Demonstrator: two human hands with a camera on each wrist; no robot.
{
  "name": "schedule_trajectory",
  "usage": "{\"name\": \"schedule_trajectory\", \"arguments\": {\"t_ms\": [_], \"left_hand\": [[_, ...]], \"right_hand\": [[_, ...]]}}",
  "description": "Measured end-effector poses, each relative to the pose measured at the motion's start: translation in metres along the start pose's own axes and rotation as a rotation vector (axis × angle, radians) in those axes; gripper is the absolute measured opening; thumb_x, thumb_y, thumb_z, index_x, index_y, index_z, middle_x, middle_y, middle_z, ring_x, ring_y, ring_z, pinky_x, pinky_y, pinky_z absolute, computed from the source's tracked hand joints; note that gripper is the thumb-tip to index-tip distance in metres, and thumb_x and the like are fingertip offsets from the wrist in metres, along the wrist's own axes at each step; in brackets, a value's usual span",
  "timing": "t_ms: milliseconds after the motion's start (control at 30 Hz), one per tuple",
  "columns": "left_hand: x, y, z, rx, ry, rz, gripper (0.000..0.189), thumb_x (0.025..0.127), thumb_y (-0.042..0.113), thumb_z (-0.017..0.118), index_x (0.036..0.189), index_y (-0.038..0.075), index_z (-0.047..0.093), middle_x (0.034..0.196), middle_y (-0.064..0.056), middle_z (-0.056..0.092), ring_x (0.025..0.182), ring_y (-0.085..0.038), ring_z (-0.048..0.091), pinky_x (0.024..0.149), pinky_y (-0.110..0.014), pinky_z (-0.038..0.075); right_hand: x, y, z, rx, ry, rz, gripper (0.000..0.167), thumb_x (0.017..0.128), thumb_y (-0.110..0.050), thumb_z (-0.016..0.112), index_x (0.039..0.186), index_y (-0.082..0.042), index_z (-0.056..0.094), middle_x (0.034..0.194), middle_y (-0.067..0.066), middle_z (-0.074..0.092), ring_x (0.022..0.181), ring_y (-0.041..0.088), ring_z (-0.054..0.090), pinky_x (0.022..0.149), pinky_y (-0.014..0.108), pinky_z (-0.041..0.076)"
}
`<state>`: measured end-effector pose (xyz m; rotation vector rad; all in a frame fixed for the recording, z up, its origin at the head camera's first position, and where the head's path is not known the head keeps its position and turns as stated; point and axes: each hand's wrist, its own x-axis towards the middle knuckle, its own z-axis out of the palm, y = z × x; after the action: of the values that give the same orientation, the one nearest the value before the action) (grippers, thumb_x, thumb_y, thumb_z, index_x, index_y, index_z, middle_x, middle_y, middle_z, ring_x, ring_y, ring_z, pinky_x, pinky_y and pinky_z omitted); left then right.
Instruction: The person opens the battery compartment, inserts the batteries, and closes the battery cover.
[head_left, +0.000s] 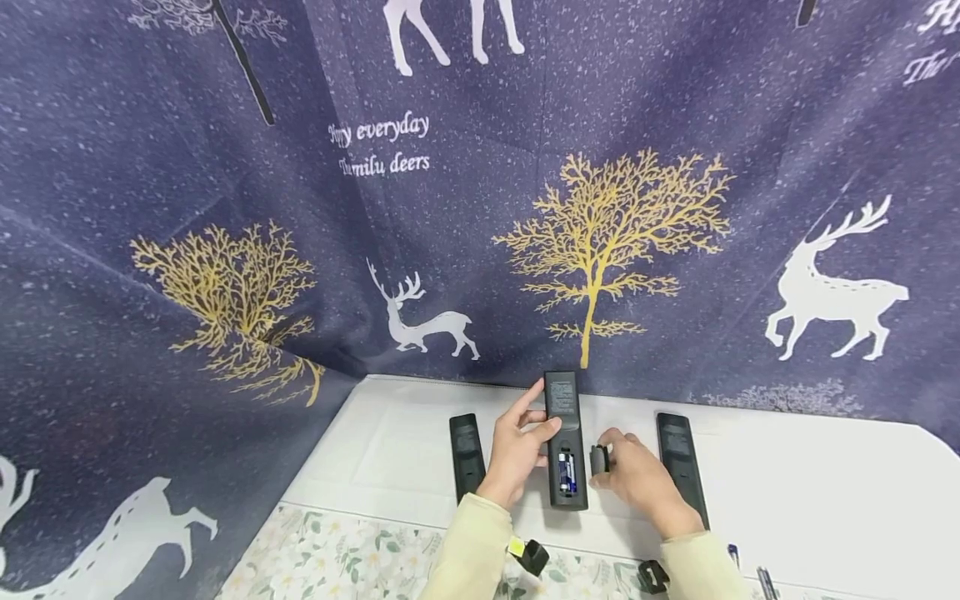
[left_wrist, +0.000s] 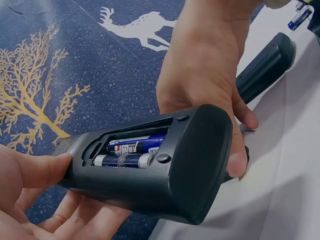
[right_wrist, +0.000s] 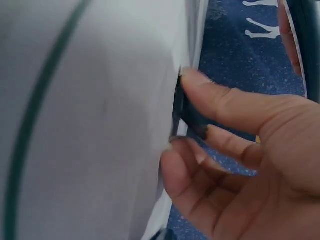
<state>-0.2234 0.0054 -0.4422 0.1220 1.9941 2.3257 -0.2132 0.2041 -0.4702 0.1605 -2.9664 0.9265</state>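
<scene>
Tilted up off the white table is a black remote control (head_left: 564, 437), back side towards me. Its battery compartment is uncovered, and two blue-and-silver batteries (left_wrist: 132, 145) lie inside. My left hand (head_left: 516, 450) grips the remote from its left side, the thumb on the back and the fingers underneath. To the right of the remote, my right hand (head_left: 637, 471) pinches a small black battery cover (head_left: 598, 460) between thumb and fingers. In the right wrist view, the cover (right_wrist: 192, 112) is held close to the white table surface, partly hidden by the fingers.
One more black remote (head_left: 467, 450) lies to the left, and another (head_left: 682, 458) to the right, beside my right wrist. Loose batteries (head_left: 765, 582) lie at the lower right. A floral cloth (head_left: 360, 554) covers the near edge. A dark blue printed curtain (head_left: 480, 208) hangs behind the table.
</scene>
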Motion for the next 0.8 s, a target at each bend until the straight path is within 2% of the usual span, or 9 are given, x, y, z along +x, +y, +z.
{"name": "schedule_trajectory", "arguments": {"t_ms": [167,300,467,600,800], "left_hand": [[0.001,-0.002,0.001,-0.015,-0.001,-0.020,0.064,0.099,0.005,0.074,0.155,0.032,0.058,0.114,-0.010,0.065,0.081,-0.016,0.071,0.058,-0.031,0.059],[0.003,-0.002,0.001,-0.013,0.004,-0.009,0.064,0.099,0.005,0.074,0.155,0.032,0.058,0.114,-0.011,0.065,0.081,-0.016,0.071,0.058,-0.032,0.059],[0.004,-0.004,-0.001,-0.002,0.007,-0.003,0.064,0.098,0.006,0.075,0.155,0.032,0.058,0.113,-0.011,0.066,0.081,-0.017,0.071,0.059,-0.034,0.059],[0.005,-0.004,-0.002,-0.004,0.010,-0.002,0.065,0.098,0.005,0.075,0.155,0.032,0.058,0.113,-0.011,0.067,0.079,-0.018,0.071,0.058,-0.033,0.059],[0.004,-0.005,-0.001,-0.004,0.004,-0.001,0.065,0.098,0.006,0.075,0.155,0.033,0.058,0.113,-0.010,0.067,0.079,-0.018,0.071,0.058,-0.033,0.059]], "right_hand": [[-0.004,0.000,-0.004,0.054,-0.009,0.043,0.052,0.076,-0.006,0.093,0.114,-0.001,0.058,0.084,0.004,0.069,0.073,0.017,0.062,0.072,0.044,0.055],[-0.005,-0.001,-0.009,0.074,-0.021,0.048,0.044,0.081,0.001,0.088,0.113,-0.002,0.058,0.085,0.003,0.069,0.075,0.018,0.065,0.072,0.044,0.057],[-0.008,-0.004,-0.011,0.124,-0.063,-0.001,0.038,0.084,0.009,0.081,0.112,-0.003,0.057,0.085,0.005,0.067,0.072,0.019,0.067,0.067,0.040,0.058],[-0.010,-0.005,-0.017,0.229,-0.107,-0.014,0.035,0.087,0.014,0.075,0.112,-0.002,0.058,0.086,0.006,0.063,0.063,0.020,0.066,0.059,0.036,0.059],[-0.017,-0.005,-0.035,0.374,-0.171,-0.110,0.033,0.088,0.017,0.069,0.114,0.000,0.056,0.089,0.008,0.058,0.071,0.021,0.065,0.060,0.034,0.061]]}}
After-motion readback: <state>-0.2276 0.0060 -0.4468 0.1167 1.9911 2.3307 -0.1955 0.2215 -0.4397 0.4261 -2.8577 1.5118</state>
